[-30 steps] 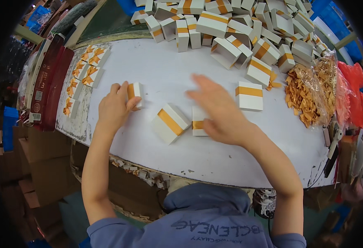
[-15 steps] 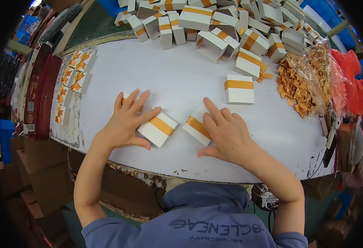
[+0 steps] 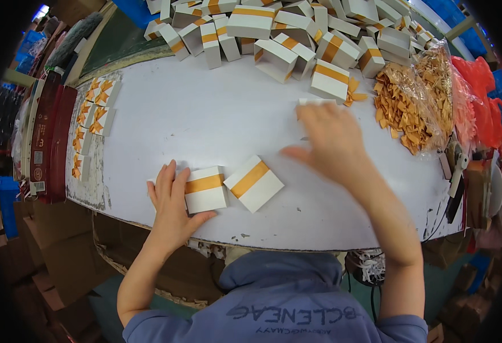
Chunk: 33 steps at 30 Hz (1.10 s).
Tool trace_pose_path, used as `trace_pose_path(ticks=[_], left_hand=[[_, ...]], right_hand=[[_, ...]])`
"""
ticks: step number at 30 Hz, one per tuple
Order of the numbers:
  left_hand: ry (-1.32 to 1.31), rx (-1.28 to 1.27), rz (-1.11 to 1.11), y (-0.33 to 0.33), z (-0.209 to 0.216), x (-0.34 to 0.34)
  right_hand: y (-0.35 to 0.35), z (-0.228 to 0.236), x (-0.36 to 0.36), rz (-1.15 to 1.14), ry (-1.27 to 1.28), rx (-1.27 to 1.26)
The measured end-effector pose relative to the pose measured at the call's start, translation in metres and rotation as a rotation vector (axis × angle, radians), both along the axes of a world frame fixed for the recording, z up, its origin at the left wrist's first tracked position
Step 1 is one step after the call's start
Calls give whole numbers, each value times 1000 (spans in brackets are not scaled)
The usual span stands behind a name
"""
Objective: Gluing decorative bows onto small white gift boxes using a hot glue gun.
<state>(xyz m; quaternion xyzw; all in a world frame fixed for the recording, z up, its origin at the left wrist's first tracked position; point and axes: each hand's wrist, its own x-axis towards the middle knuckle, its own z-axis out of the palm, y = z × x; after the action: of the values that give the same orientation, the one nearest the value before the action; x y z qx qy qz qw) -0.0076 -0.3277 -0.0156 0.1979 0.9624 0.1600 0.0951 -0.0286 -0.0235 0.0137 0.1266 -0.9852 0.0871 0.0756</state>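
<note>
Two small white boxes, each with an orange band, lie side by side near the table's front: a left box (image 3: 206, 190) and a tilted right box (image 3: 255, 184). My left hand (image 3: 172, 208) lies against the left box, fingers stretched out and thumb along its near edge. A white edge peeks out left of that hand; what it belongs to is mostly covered. Farther up, my right hand (image 3: 334, 137), blurred, reaches over another white box (image 3: 318, 102) with its thumb spread apart. Only that box's far edge shows; whether the fingers touch it I cannot tell.
A heap of banded white boxes (image 3: 251, 23) covers the back of the table. A clear bag with gold bows (image 3: 402, 103) and a red plastic bag (image 3: 485, 103) stand at right. Bow-topped boxes (image 3: 97, 120) line the left, beside stacked dark red boxes (image 3: 56, 143).
My right hand has left the right box and moved up and right over the farther box. My left hand has come nearer, and the two front boxes now lie closer together.
</note>
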Motion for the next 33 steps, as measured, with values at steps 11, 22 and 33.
trace_pose_path(ticks=[11, 22, 33], left_hand=[[-47, -8, -30, 5, 10, 24], [-71, -145, -13, 20, 14, 25], [-87, 6, -115, 49, 10, 34]], right_hand=[[35, -19, -13, 246, 40, -351], [84, 17, -11, 195, 2, 41], [75, 10, 68, 285, -501, -43]])
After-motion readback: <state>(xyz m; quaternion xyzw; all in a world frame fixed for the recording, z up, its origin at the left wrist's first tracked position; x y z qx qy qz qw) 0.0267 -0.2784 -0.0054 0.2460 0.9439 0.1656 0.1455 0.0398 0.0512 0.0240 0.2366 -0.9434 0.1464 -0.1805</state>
